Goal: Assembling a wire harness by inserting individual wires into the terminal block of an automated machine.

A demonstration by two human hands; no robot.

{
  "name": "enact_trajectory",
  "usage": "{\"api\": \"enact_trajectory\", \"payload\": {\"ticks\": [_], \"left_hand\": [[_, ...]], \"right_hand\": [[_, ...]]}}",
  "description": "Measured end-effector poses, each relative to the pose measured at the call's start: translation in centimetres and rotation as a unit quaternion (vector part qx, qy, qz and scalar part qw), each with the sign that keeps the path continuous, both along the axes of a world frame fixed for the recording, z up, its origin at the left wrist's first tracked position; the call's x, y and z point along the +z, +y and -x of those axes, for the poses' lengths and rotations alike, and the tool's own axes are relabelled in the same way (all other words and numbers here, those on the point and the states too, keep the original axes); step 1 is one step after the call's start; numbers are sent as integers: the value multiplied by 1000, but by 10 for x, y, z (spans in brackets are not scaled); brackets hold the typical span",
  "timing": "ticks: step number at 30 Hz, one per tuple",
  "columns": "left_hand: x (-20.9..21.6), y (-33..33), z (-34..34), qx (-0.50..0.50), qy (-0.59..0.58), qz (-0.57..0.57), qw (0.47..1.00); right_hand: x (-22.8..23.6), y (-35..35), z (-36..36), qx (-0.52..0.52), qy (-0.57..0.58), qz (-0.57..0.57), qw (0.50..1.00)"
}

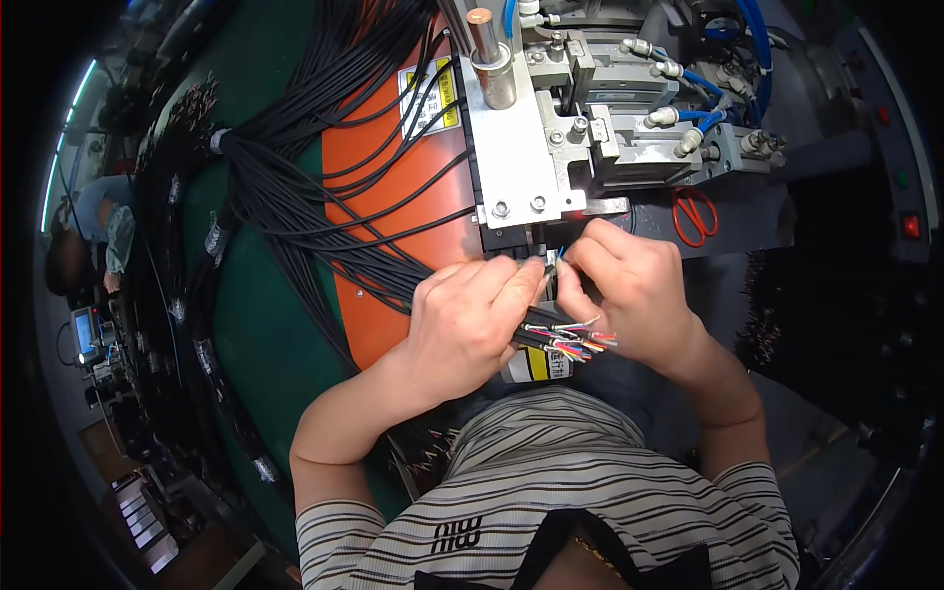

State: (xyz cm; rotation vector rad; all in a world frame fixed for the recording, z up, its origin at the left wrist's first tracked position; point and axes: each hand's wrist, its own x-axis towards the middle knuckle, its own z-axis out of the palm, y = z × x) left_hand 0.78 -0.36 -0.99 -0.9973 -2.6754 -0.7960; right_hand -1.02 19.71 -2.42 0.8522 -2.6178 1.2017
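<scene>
Two bare hands, one cable end [552, 260] between them, just below the machine's metal plate [516, 147]. Left hand [464, 320]: fingers curled, thumb and index closed in a pinch on the cable end; tips blurred. Right hand [629, 285]: thumb and index nearly together at the same end, small gap, other fingers curled; cannot tell if it grips a wire. Below the fingers, one bundle of stripped ends [582, 343], multicoloured, too many to count. Black cables [285, 187], dozens, uncounted, run over one orange panel [393, 226] and one green tabletop [258, 339]. Two yellow-and-white labels [431, 98], one on the panel, one below the hands. One red-handled pair of scissors [696, 218] right of the plate. Two socket-head bolts [501, 209] along the plate's lower edge. One copper-coloured rod [483, 37] upright. One co-worker [106, 221] far left.
</scene>
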Motion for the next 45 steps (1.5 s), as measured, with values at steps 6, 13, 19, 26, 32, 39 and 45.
{"api": "enact_trajectory", "payload": {"ticks": [6,13,19,26,32,39,45], "left_hand": [[-6,-4,-2,-7,31,30,999],[6,0,2,-56,13,97,994],[15,8,0,-63,53,168,982],[15,12,-3,-36,29,164,985],[16,13,2,-53,42,158,985],[12,6,8,-65,34,121,990],[10,6,7,-59,40,115,991]], "right_hand": [[-7,2,0,-9,7,-37,999],[-10,-1,-3,-26,18,-22,999],[-11,-3,-4,-39,35,-29,998],[-11,-4,-6,-50,28,-20,998],[-6,-2,-4,-35,13,-65,997],[-17,0,-3,-68,-25,31,997],[-18,0,0,-46,43,36,997]]}}
